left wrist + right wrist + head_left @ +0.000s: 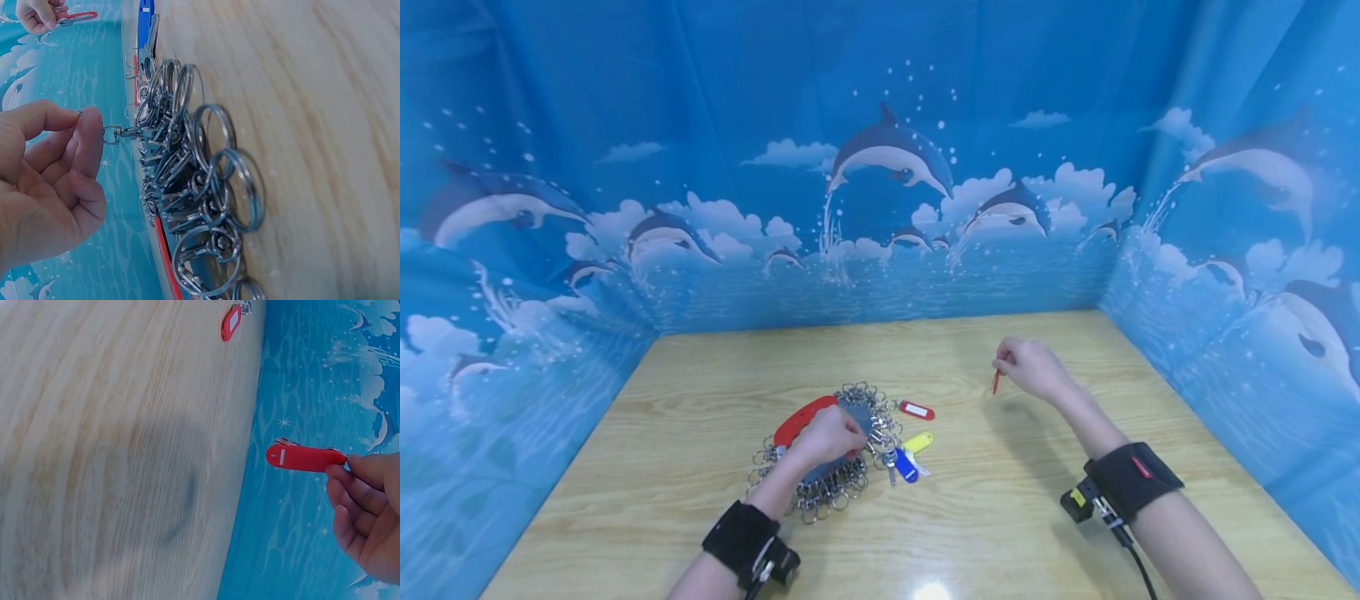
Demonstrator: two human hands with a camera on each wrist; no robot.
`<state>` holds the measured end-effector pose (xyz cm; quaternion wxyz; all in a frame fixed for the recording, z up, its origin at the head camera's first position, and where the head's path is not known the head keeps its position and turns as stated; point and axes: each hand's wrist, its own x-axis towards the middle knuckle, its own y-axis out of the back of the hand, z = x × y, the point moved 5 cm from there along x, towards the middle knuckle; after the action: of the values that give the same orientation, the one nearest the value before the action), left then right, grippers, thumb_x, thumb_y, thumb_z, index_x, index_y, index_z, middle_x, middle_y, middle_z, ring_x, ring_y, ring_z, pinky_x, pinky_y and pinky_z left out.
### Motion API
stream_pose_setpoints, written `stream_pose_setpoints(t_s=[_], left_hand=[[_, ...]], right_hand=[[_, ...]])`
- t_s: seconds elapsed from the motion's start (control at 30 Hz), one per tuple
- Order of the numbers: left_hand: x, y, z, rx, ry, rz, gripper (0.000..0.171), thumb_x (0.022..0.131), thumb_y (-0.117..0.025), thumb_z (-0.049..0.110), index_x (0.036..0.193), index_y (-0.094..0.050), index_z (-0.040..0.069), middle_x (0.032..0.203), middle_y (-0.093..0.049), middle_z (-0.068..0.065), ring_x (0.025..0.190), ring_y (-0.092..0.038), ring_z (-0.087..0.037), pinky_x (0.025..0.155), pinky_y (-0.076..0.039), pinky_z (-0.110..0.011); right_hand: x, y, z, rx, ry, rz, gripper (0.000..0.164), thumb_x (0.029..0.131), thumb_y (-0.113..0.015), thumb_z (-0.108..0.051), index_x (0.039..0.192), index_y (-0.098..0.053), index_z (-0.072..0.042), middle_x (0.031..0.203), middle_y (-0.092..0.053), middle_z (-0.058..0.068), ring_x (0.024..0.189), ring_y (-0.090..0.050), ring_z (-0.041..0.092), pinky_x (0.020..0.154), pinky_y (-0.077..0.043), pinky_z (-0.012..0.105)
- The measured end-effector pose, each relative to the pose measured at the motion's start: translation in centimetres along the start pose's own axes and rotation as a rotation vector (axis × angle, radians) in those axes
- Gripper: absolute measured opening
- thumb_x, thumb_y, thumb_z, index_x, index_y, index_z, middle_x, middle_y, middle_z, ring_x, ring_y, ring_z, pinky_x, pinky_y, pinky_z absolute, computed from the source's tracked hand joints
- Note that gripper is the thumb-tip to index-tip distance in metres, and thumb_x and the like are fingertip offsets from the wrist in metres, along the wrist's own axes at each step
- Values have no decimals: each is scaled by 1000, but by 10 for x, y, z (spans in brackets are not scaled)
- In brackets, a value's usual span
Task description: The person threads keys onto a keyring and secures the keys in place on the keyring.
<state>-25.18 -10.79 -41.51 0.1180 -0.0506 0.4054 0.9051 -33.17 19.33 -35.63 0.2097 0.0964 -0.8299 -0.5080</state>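
My left hand point(827, 435) is over a grey plate with a red strip point(803, 419), its edge crowded with metal swivel clasps and split rings point(237, 187). In the left wrist view, thumb and forefinger pinch the end of one swivel clasp point(119, 134) that stands out from the bunch. The pinched end is mostly hidden by the fingertips. Well to the right, my right hand point(1033, 367) holds a red key tag point(306, 458) by one end, up off the table. A thin metal ring shows at the tag's gripped end.
Right beside the bunch lie a red key tag with a white label point(917, 410), a yellow tag point(919, 442), a blue tag point(906, 465) and silver keys point(891, 467). The wooden table point(700, 500) is walled by a blue dolphin-print curtain point(737, 125).
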Motion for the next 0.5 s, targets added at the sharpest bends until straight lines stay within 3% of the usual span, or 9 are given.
stream_pose_setpoints(t_s=[0.5], left_hand=[[0,-1,2,-37,27,11,14,79,-63,11,68,-70,8,65,-64,-6,49,-42,-11,49,-31,-24]], right_hand=[[-3,-15,-22,-13,53,-22,8,86,-63,-11,87,-60,-3,71,-60,2,56,-50,11,55,-44,28]])
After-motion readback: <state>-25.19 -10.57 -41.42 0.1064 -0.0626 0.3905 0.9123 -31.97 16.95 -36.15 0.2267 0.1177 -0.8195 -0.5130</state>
